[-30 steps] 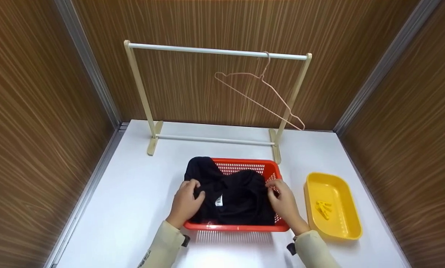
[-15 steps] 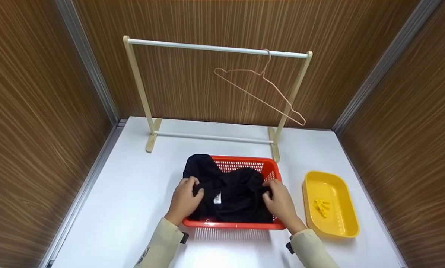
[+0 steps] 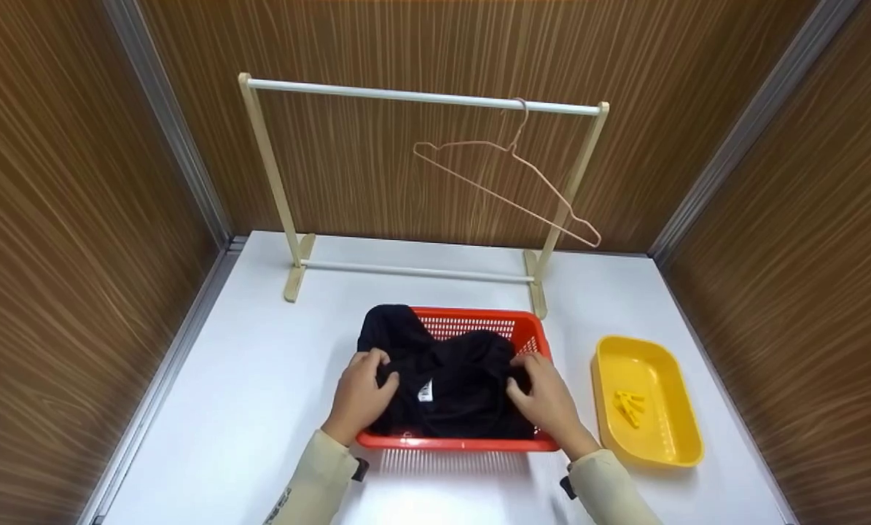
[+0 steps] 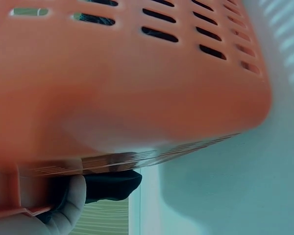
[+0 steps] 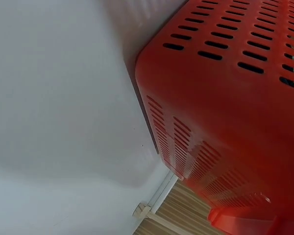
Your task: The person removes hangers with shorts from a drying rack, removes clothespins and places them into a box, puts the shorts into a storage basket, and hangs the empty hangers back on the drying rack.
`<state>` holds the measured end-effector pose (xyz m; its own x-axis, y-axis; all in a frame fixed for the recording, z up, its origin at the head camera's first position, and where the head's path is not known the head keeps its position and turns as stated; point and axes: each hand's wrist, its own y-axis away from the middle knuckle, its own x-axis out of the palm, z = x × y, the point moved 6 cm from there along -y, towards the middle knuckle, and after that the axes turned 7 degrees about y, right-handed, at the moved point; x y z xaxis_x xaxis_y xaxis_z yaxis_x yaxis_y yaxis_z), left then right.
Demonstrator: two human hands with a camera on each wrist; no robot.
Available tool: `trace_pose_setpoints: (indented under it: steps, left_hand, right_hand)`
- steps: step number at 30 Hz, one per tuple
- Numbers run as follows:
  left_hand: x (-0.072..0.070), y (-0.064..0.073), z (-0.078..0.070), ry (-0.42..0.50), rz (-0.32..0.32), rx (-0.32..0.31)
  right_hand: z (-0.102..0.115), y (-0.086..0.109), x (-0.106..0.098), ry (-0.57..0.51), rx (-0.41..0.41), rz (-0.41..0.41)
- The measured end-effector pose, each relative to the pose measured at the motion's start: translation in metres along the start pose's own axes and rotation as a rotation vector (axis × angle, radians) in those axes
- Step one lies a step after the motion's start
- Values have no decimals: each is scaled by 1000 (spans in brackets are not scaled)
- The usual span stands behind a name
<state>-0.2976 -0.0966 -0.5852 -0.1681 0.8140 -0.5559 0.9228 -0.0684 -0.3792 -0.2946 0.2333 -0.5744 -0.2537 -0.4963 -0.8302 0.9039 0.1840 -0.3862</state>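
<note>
A bunched black garment (image 3: 471, 379) with a white label (image 3: 426, 391) fills most of a red perforated basket (image 3: 464, 444). Part of the cloth drapes over the basket's back left corner. At the left rim my left hand (image 3: 358, 390) holds the cloth between curled fingers and thumb; the left wrist view shows black fabric (image 4: 112, 185) by a fingertip. On the other side, my right hand (image 3: 548, 394) pinches the garment just inside the right rim, its fingertips partly sunk in the dark folds. The right wrist view shows only the basket's outside (image 5: 225, 117), not the hand.
Behind the basket stands a clothes rack (image 3: 420, 95) with a pink hanger (image 3: 504, 197) hooked on its top bar. A yellow tray (image 3: 679, 430) holding yellow clothespins (image 3: 629, 406) sits right of the basket. Wood-grain walls (image 3: 792, 277) enclose the white table (image 3: 231, 408).
My right hand has moved slightly left, off the basket's right rim and onto the garment. The left hand keeps its hold at the left side. The head view has shifted a little.
</note>
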Motion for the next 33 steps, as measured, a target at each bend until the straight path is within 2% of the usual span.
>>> trace_pose_setpoints:
  steps: [10,18,24,33]
  left_hand:
    - [1,-4,0,0,6,0]
    - [-1,-7,-1,-7,-25,35]
    - [0,-5,-3,-48,-31,70]
    - [0,0,-3,-51,-27,33]
  right_hand:
    - [1,-3,1,25,-40,45]
    - [8,-6,5,120,-139,57]
    - [10,-3,8,165,-158,90]
    - [12,2,13,240,-163,143]
